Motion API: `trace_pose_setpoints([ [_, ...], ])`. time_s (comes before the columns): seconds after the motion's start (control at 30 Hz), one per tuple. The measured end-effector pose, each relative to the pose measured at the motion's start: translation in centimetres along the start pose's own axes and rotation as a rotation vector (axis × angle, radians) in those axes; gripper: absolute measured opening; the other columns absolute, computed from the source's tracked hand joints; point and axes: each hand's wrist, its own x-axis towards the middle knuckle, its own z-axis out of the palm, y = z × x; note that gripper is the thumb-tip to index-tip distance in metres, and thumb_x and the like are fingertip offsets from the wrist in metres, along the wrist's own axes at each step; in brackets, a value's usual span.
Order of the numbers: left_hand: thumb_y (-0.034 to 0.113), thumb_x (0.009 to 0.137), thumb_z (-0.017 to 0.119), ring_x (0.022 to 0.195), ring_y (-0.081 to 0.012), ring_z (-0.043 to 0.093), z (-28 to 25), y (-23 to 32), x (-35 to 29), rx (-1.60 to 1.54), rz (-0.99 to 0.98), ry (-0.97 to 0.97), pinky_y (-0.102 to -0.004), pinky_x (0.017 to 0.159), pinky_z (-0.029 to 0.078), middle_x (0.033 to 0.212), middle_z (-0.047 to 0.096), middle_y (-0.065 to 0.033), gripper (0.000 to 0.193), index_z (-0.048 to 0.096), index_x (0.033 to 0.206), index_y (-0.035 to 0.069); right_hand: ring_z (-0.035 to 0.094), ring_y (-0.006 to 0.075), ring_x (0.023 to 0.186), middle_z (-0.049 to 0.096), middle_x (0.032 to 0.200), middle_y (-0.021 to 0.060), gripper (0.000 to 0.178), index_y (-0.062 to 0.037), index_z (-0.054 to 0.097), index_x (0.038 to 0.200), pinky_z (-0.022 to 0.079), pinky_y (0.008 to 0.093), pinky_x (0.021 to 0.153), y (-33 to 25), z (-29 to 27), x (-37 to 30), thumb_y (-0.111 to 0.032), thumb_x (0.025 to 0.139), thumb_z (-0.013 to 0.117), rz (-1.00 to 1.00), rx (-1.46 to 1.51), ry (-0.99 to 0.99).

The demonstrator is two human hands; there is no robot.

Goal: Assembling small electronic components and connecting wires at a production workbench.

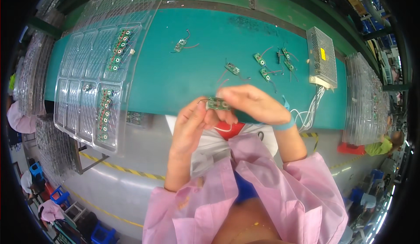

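Note:
A small green circuit board [215, 103] with round white parts and thin wires is held up over the near edge of the teal work mat [175, 77]. My left hand [191, 120] is closed on its left end, thumb and fingers pinching it. Over its right end, my right hand [256, 104] has its fingers bent together against the board; the exact fingertip contact is partly hidden. A red wire rises beside the right fingertips. Around my right wrist runs a light blue band [285, 123].
Clear plastic trays [78, 84] on the left hold rows of similar boards. Loose wired boards lie beyond my hands, one board [180, 45] farther left. A perforated metal power supply [321, 56] with white cables [306, 115] stands right. Stacked trays [365, 99] rise at far right.

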Motion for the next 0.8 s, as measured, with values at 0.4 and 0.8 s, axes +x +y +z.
trace_pose_setpoints([
  [0.4,0.022,0.097,0.043,0.058,-0.0069,0.033,0.8,0.3,-0.1,-0.136,-0.088,0.071,-0.0207,0.056,0.031,0.063,0.039,0.0044,0.023,0.05,0.079,0.01,0.044,0.0079,0.053,0.042,0.059,-0.0019,0.024,-0.009,0.049,0.078,0.036,0.0208,0.05,2.4,2.5,-0.4,-0.019,0.098,0.039,0.002,0.584,0.106],
  [0.8,0.02,0.097,0.042,0.06,-0.0066,0.035,0.9,0.0,-0.7,-0.114,0.067,0.149,-0.021,0.058,0.031,0.062,0.037,0.0047,0.019,0.05,0.085,0.007,0.043,0.0111,0.051,0.042,0.057,-0.0005,0.046,-0.0107,0.044,0.064,0.036,0.0233,0.052,2.6,1.7,0.1,-0.036,0.101,0.03,-0.009,0.233,0.055],
])
